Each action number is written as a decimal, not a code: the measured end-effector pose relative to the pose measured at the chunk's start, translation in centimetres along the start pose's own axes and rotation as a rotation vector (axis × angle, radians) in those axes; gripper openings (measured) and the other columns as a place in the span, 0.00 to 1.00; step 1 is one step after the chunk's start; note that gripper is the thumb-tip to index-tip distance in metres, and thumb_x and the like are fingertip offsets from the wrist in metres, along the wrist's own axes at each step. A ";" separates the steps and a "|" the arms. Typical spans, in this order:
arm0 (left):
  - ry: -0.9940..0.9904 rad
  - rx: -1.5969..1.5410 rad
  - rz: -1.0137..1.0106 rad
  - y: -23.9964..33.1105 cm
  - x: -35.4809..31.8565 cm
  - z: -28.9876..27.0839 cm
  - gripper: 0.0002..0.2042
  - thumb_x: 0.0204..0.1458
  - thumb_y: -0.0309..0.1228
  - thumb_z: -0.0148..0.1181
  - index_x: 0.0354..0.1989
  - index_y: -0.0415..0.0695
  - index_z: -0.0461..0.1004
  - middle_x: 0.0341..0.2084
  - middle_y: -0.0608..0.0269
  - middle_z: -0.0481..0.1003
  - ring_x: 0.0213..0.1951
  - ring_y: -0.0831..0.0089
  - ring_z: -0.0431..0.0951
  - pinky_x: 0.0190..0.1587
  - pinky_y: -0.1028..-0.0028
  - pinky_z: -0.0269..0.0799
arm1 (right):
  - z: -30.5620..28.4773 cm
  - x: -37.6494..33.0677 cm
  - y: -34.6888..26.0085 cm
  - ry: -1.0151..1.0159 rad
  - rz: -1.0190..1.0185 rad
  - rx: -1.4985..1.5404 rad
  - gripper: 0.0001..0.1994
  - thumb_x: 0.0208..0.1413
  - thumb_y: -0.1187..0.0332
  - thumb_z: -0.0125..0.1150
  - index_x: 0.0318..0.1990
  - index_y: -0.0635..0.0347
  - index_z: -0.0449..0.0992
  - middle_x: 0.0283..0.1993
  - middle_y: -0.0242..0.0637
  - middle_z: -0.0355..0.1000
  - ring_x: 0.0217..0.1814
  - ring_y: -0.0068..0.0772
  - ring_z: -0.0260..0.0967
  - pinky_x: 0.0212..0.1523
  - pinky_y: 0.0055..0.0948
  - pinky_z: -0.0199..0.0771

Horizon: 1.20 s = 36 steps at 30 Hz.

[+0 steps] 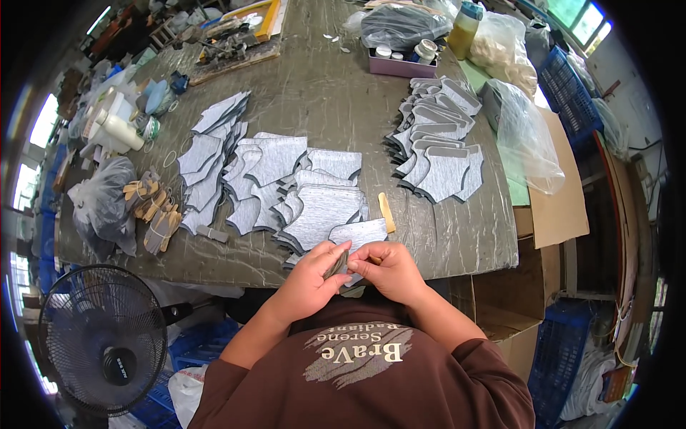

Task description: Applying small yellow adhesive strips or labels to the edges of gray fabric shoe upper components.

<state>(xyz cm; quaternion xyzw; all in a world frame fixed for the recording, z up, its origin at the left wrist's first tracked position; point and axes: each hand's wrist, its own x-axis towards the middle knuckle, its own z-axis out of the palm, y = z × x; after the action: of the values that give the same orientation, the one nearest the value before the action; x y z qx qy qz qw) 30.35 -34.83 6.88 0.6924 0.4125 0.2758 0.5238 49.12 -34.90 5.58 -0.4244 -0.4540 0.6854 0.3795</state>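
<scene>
At the table's near edge, my left hand (312, 281) is closed around a small dark grey strip (337, 265). My right hand (389, 272) meets it there, thumb and forefinger pinched on the strip's right side. The fingers hide most of the strip. Just beyond them lies a light grey cut fabric piece (357, 231), with a dark edge and scalloped sides. Behind it spread overlapping piles of similar grey fabric pieces (321, 211). A flat yellowish stick (386, 212) rests beside the pile, past my right hand.
More grey pieces form a column at the left (204, 161) and a pile at the right (439, 143). Banded strip bundles (163, 229) and a dark plastic bag (103, 204) sit at the left. A purple box (402, 66) stands far back; a black fan (103, 339) is near left.
</scene>
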 end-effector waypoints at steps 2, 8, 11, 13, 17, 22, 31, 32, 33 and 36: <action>0.003 0.029 0.012 -0.3 -0.1 0.1 0.24 0.49 0.23 0.59 0.56 0.32 0.64 0.34 0.54 0.66 0.35 0.64 0.68 0.40 0.73 0.65 | 0.0 0.0 0.3 0.012 -0.015 -0.036 0.04 0.55 0.75 0.60 0.34 0.69 0.77 0.28 0.29 0.74 0.30 0.12 0.66 0.29 0.16 0.67; 0.003 0.036 0.045 -0.4 0.0 0.4 0.23 0.50 0.24 0.59 0.56 0.31 0.64 0.35 0.55 0.67 0.35 0.66 0.70 0.39 0.73 0.67 | -0.2 0.2 0.6 0.007 -0.024 -0.024 0.04 0.55 0.76 0.59 0.33 0.68 0.76 0.28 0.27 0.72 0.29 0.11 0.65 0.28 0.16 0.65; -0.054 -0.405 -0.151 0.4 0.1 0.6 0.20 0.57 0.25 0.52 0.58 0.33 0.62 0.36 0.61 0.68 0.31 0.76 0.74 0.31 0.77 0.73 | 0.1 0.2 0.8 -0.053 -0.045 0.155 0.04 0.59 0.73 0.53 0.33 0.63 0.69 0.28 0.25 0.68 0.29 0.10 0.61 0.28 0.14 0.60; -0.024 -0.640 -0.149 -0.9 -0.1 1.0 0.18 0.58 0.25 0.50 0.57 0.33 0.63 0.35 0.62 0.69 0.30 0.75 0.74 0.32 0.77 0.74 | -0.1 0.2 1.4 -0.080 -0.048 0.247 0.04 0.60 0.73 0.50 0.33 0.61 0.67 0.27 0.25 0.65 0.27 0.11 0.58 0.27 0.14 0.58; 0.214 -0.713 -0.183 -1.2 0.4 0.9 0.10 0.61 0.28 0.47 0.47 0.35 0.66 0.28 0.65 0.69 0.28 0.78 0.72 0.29 0.76 0.73 | -0.5 0.0 1.6 -0.065 -0.086 0.381 0.03 0.62 0.73 0.41 0.34 0.58 0.60 0.25 0.27 0.59 0.23 0.14 0.51 0.23 0.17 0.52; 0.107 0.281 0.315 1.3 1.5 -0.7 0.09 0.47 0.18 0.60 0.37 0.40 0.72 0.31 0.62 0.69 0.31 0.72 0.72 0.32 0.76 0.69 | 0.1 0.1 1.7 -0.103 -0.007 0.012 0.05 0.60 0.73 0.42 0.33 0.60 0.64 0.24 0.26 0.60 0.24 0.14 0.54 0.24 0.18 0.57; 0.208 0.059 0.257 -1.0 1.0 -0.8 0.06 0.45 0.17 0.61 0.29 0.38 0.70 0.31 0.60 0.72 0.31 0.72 0.71 0.35 0.77 0.68 | -7.4 1.5 1.3 0.134 -0.306 0.898 0.02 0.52 0.75 0.50 0.34 0.59 0.67 0.31 0.33 0.66 0.27 0.20 0.61 0.24 0.20 0.61; 0.207 0.025 0.217 -1.2 0.9 -0.7 0.05 0.46 0.17 0.61 0.29 0.38 0.71 0.32 0.60 0.72 0.31 0.74 0.71 0.35 0.76 0.68 | -7.6 1.3 0.6 0.313 -0.299 0.286 0.05 0.52 0.75 0.52 0.36 0.60 0.68 0.30 0.34 0.66 0.27 0.23 0.63 0.25 0.21 0.63; 0.172 -0.014 0.118 -1.3 0.9 -0.6 0.04 0.47 0.18 0.60 0.29 0.37 0.71 0.34 0.60 0.73 0.32 0.76 0.72 0.34 0.77 0.68 | -7.6 1.1 0.0 0.463 -0.273 -0.329 0.07 0.51 0.75 0.55 0.39 0.60 0.69 0.29 0.35 0.67 0.26 0.25 0.65 0.26 0.23 0.65; 0.082 -0.106 -0.113 -2.3 1.1 0.3 0.04 0.50 0.23 0.59 0.30 0.35 0.71 0.35 0.56 0.73 0.34 0.72 0.74 0.38 0.76 0.69 | -6.7 0.9 0.2 0.215 -0.336 -1.118 0.12 0.44 0.70 0.66 0.39 0.56 0.73 0.30 0.36 0.66 0.31 0.41 0.71 0.33 0.35 0.71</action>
<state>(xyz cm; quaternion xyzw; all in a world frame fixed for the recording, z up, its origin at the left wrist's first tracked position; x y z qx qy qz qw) 30.51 -33.81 4.57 0.6275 0.4567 0.2953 0.5572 55.03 -32.17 3.66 -0.5493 -0.7661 0.2260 0.2456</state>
